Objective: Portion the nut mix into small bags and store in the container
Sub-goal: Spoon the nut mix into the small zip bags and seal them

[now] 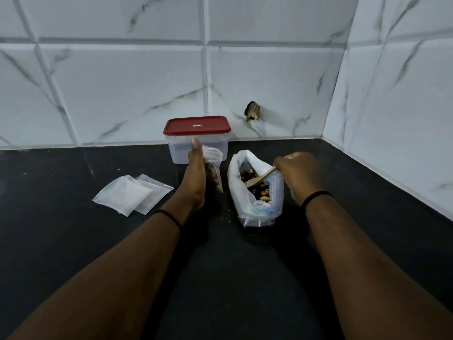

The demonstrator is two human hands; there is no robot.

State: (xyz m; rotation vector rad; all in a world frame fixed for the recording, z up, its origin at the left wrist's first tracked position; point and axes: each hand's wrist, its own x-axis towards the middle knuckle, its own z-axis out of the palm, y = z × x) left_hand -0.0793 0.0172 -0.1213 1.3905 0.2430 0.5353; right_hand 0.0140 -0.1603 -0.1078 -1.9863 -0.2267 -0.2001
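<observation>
The left hand (196, 175) grips a small clear bag (213, 160); the right hand (300, 175) grips a wooden spoon (260, 178) dipped into the open nut bag (255, 190) on the table (73, 241). The lidded container (197, 138) stands behind, and spare bags (131, 193) lie to the left.

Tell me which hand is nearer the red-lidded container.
Left. The left hand holds a small bag right in front of the container; the right hand is off to its right.
</observation>
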